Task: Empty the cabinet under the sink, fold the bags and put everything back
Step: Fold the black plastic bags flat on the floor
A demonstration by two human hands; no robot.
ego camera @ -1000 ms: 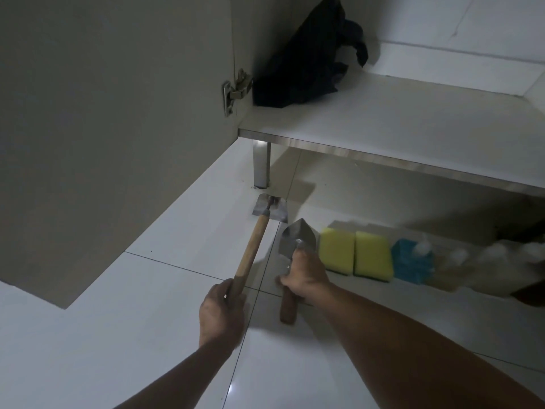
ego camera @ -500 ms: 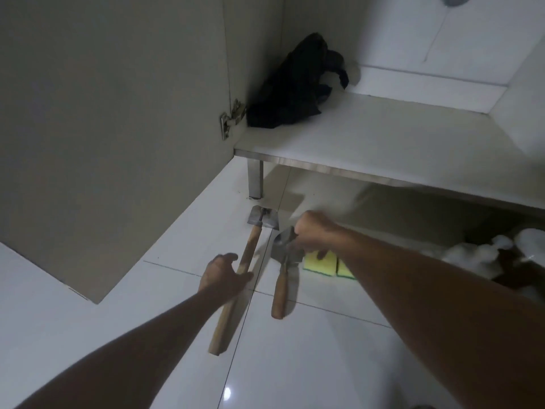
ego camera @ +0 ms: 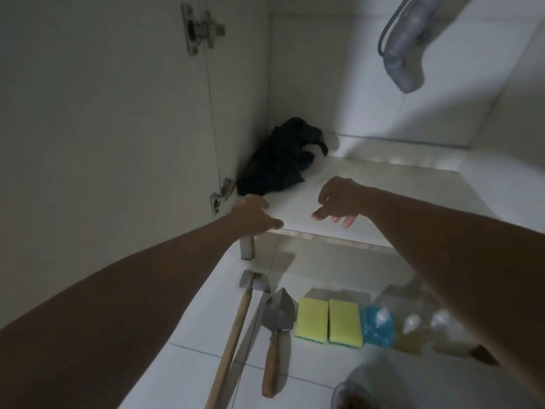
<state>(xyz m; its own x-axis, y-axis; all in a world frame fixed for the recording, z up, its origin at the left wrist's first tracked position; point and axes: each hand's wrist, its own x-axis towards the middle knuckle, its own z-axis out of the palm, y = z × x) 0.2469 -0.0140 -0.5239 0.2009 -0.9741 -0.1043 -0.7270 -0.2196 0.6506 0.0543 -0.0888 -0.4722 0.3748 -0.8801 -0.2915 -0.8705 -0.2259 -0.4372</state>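
Under the sink, inside the open cabinet (ego camera: 368, 184), contents in order of size:

Cabinet door (ego camera: 103, 128): swung open at left, two metal hinges showing.

Drain pipe (ego camera: 407, 45): grey, hanging at upper right.

Black bag (ego camera: 277, 160): crumpled heap in the back left corner of the cabinet floor, against the side wall. It is the only item seen inside. Judged soft, light and limp, with no firm edge; likely to sag and unfold when lifted. Best taken by gathering a loose bunch near the top of the heap, or by a handle if one turns up; none can be made out.

Left hand (ego camera: 253, 214): fingers straight and spread, holding nothing, over the front left edge of the cabinet floor, just short of the bag.

Right hand (ego camera: 339, 199): fingers loosely curled downward, holding nothing, above the front of the cabinet floor, to the right of the bag and apart from it.

On the tiled floor (ego camera: 165, 379) in front, laid in a row:

Hammer (ego camera: 236, 329): long wooden handle, metal head toward the cabinet.

Trowel (ego camera: 275, 332): metal blade, short wooden handle, just beside the hammer.

Two yellow sponges (ego camera: 328, 321): side by side, touching.

Blue packet (ego camera: 379, 326): just right of the sponges.

Clear bottles (ego camera: 424, 329): blurred, partly hidden by the right forearm.
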